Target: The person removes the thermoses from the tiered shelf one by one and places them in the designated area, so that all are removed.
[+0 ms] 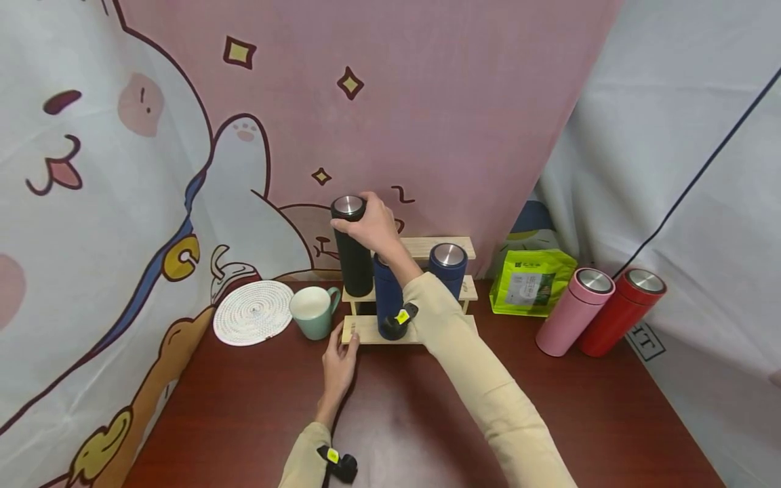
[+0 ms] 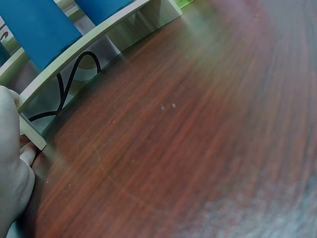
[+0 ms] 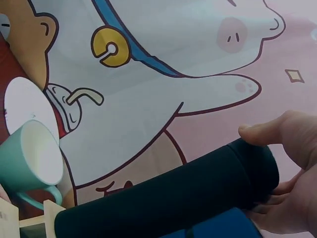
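My right hand [image 1: 376, 226] grips a tall black thermos bottle [image 1: 355, 261] around its lid end, thumb on the near side. The bottle stands upright, its base at the left end of the middle step of a wooden tiered rack [image 1: 366, 331]. In the right wrist view the black bottle [image 3: 163, 198] stretches from the step up to my fingers. My left hand [image 1: 339, 362] holds the rack's lower left corner, with fingers around the end board in the left wrist view. A blue thermos bottle [image 1: 386, 291] stands on the front step, partly behind my right forearm. Another blue bottle [image 1: 448, 268] stands further right.
Left of the rack are a mint-green mug [image 1: 314, 318] and a round white woven mat [image 1: 253, 313]. At the right stand a green packet [image 1: 532, 285], a pink thermos bottle [image 1: 573, 315] and a red one [image 1: 622, 315]. A printed cloth [image 1: 451, 122] hangs behind the table [image 1: 415, 420].
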A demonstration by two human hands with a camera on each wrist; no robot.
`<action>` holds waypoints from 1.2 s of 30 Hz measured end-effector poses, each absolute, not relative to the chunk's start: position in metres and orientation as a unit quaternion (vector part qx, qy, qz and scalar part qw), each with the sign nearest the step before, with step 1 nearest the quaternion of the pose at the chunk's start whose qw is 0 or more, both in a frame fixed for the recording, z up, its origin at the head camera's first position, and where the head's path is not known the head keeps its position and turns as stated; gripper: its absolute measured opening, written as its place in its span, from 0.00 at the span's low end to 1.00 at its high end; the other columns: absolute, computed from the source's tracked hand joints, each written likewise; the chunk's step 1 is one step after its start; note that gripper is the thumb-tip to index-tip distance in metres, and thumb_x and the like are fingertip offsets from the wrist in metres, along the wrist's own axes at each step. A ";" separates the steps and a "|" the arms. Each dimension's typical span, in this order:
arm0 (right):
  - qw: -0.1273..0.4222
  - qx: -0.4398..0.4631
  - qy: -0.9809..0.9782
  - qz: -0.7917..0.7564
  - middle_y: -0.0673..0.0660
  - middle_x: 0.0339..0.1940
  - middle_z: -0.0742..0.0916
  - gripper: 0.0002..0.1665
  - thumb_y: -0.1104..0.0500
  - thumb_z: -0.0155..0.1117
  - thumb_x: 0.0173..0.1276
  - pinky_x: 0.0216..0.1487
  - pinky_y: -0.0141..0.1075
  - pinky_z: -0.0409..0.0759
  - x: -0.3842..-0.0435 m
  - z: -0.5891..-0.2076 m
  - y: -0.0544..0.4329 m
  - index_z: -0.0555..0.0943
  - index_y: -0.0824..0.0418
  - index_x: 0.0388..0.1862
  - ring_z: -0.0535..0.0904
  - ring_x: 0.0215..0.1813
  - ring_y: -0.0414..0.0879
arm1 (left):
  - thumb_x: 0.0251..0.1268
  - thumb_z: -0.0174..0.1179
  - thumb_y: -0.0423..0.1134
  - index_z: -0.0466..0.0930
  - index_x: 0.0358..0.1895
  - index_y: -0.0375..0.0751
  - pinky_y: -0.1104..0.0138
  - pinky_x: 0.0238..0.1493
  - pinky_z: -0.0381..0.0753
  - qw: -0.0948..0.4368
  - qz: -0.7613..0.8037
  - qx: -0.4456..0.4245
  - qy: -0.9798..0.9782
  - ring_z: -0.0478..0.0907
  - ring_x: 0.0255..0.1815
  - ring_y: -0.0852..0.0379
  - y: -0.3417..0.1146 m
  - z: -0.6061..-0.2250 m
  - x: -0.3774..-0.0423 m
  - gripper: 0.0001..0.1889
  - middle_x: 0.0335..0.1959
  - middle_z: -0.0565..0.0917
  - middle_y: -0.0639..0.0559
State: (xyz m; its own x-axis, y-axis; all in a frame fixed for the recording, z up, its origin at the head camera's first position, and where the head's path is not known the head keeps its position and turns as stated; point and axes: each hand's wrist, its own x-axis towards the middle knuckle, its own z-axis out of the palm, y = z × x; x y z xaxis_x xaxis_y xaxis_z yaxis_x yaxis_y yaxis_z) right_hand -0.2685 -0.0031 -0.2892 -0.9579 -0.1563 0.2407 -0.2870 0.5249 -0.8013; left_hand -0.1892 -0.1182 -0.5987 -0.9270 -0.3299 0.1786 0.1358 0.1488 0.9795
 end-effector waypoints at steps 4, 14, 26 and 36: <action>0.077 0.131 -0.872 0.465 0.65 0.69 0.77 0.46 0.49 0.74 0.65 0.70 0.53 0.75 -0.270 -0.292 -0.003 0.64 0.65 0.75 0.73 0.70 0.59 | 0.74 0.62 0.39 0.70 0.73 0.39 0.50 0.66 0.78 0.180 -0.653 0.063 -0.733 0.77 0.66 0.45 -0.117 -0.596 -0.188 0.27 0.65 0.79 0.35; 0.107 0.128 -0.871 0.462 0.64 0.64 0.81 0.45 0.48 0.75 0.64 0.65 0.50 0.79 -0.270 -0.295 0.006 0.67 0.65 0.73 0.77 0.64 0.58 | 0.74 0.62 0.38 0.70 0.72 0.37 0.47 0.67 0.77 0.184 -0.649 0.065 -0.735 0.76 0.67 0.43 -0.114 -0.589 -0.185 0.27 0.64 0.79 0.33; 0.132 0.119 -0.872 0.457 0.64 0.67 0.80 0.45 0.46 0.75 0.63 0.67 0.50 0.77 -0.270 -0.293 0.025 0.70 0.64 0.72 0.75 0.68 0.60 | 0.73 0.63 0.44 0.72 0.71 0.48 0.52 0.70 0.75 0.176 -0.644 0.075 -0.741 0.76 0.68 0.49 -0.120 -0.601 -0.190 0.26 0.66 0.80 0.40; 0.147 0.110 -0.861 0.474 0.64 0.64 0.81 0.43 0.46 0.76 0.62 0.64 0.51 0.78 -0.266 -0.286 0.048 0.72 0.64 0.70 0.76 0.65 0.60 | 0.73 0.63 0.44 0.72 0.72 0.48 0.52 0.70 0.75 0.172 -0.643 0.075 -0.743 0.74 0.69 0.51 -0.119 -0.601 -0.190 0.26 0.67 0.79 0.41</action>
